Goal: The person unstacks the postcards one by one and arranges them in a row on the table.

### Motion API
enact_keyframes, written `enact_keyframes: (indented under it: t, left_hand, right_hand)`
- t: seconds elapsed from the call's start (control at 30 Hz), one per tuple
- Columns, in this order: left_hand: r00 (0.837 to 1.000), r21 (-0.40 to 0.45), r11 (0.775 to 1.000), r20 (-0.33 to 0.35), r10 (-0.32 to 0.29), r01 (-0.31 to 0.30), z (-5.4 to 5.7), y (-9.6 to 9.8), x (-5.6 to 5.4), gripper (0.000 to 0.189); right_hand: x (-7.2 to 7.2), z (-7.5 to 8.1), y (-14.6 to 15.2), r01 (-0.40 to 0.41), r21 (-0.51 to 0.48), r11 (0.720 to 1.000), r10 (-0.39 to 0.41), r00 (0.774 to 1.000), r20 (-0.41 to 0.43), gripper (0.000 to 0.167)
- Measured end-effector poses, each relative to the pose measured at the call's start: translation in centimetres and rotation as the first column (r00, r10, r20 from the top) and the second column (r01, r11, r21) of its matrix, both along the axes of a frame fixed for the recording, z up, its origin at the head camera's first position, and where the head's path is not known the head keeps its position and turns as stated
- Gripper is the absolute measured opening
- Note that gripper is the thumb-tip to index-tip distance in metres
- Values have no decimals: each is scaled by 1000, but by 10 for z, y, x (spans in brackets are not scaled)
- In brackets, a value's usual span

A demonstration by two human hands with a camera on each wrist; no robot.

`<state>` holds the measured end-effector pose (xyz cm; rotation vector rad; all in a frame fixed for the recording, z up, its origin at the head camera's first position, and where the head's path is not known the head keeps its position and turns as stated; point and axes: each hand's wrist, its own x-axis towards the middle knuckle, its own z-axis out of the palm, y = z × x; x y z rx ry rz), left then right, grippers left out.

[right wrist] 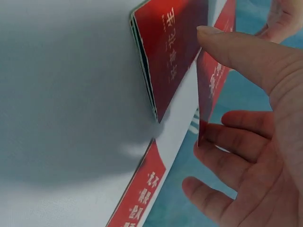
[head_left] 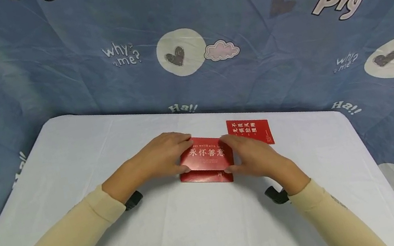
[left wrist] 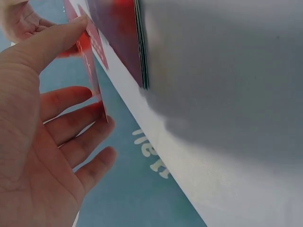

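Between my two hands a red card point(head_left: 208, 152) with white Chinese characters is held up by its two short ends. My left hand point(head_left: 165, 155) pinches the left end, thumb on the near side and fingers behind, as the left wrist view shows of the card point(left wrist: 90, 59). At the right end, my right hand point(head_left: 253, 155) pinches it the same way; its fingers point(right wrist: 227, 153) lie behind the card. Below the held card, and apart from it, a stack of red cards point(head_left: 206, 177) rests on the table. The stack's layered edge point(right wrist: 146, 66) shows in the right wrist view.
Another red card point(head_left: 257, 131) with white characters lies flat behind my right hand. A white cloth covers the table point(head_left: 186, 239). Beyond its far edge hangs a blue patterned curtain point(head_left: 116, 89). Black straps or mounts point(head_left: 276, 195) show under both wrists.
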<state>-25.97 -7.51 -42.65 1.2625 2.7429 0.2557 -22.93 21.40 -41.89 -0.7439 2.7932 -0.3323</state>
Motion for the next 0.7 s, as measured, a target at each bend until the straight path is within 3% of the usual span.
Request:
enact_keyframes:
  t: [0.7]
  left_hand:
    - [999,-27,1000,-31,12,-13,3,-3,-28,76]
  right_hand:
    - [-34,7,-5,7,-1,1000,-7,1000,0,90]
